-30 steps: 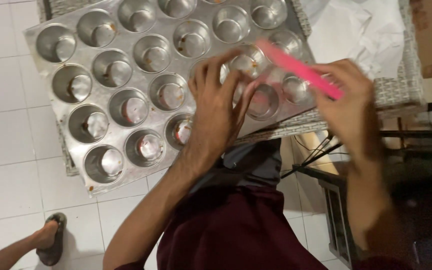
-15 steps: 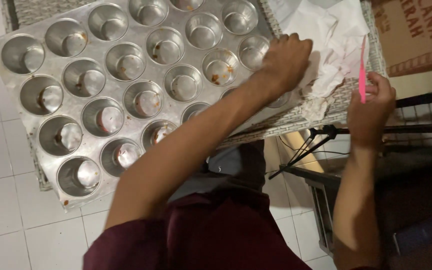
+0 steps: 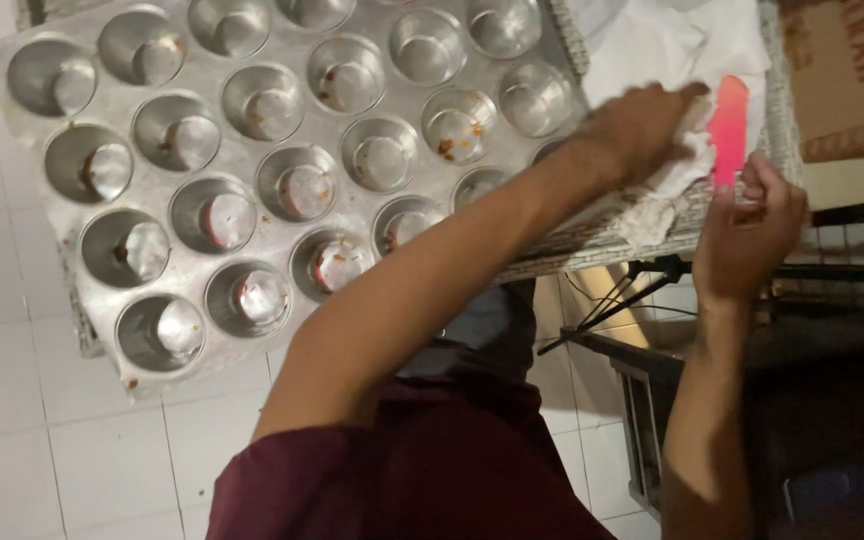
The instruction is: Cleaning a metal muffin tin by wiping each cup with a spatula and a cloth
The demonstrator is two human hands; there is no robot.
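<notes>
**Pink scraper wiped on white cloth beside the muffin tray**

A large metal muffin tray (image 3: 282, 190) was seen resting on a woven wicker surface (image 3: 592, 245), overhanging its near edge above a white tiled floor (image 3: 12, 440). Its round cups were empty (several carried small brown crumbs and reddish smears at the bottom), which suggested that whatever had been baked there was already out.

The left hand (image 3: 642, 130) was stretched across the tray's right corner and pressed down on a crumpled white cloth (image 3: 652, 50) lying at the right edge of the wicker surface. The fingers were bunched into the fabric, gripping a fold of it; the grasp looked closed, probably so that the cloth could be pinched against the blade next to it.

A flat pink scraper (image 3: 729, 130) was held upright in the right hand (image 3: 747, 230), just beside the left hand and touching the cloth. Only its lower end was gripped, the fingers being closed narrowly around it, so the blade was left free above the hand. Held this way, the blade's flat face was turned toward the cloth, a position well suited to wiping.

A cardboard box (image 3: 852, 80) was visible at the far right corner, and dark metal framing (image 3: 652, 290) lay below the wicker edge. The person's maroon garment (image 3: 402, 470) filled the bottom of the view.
</notes>
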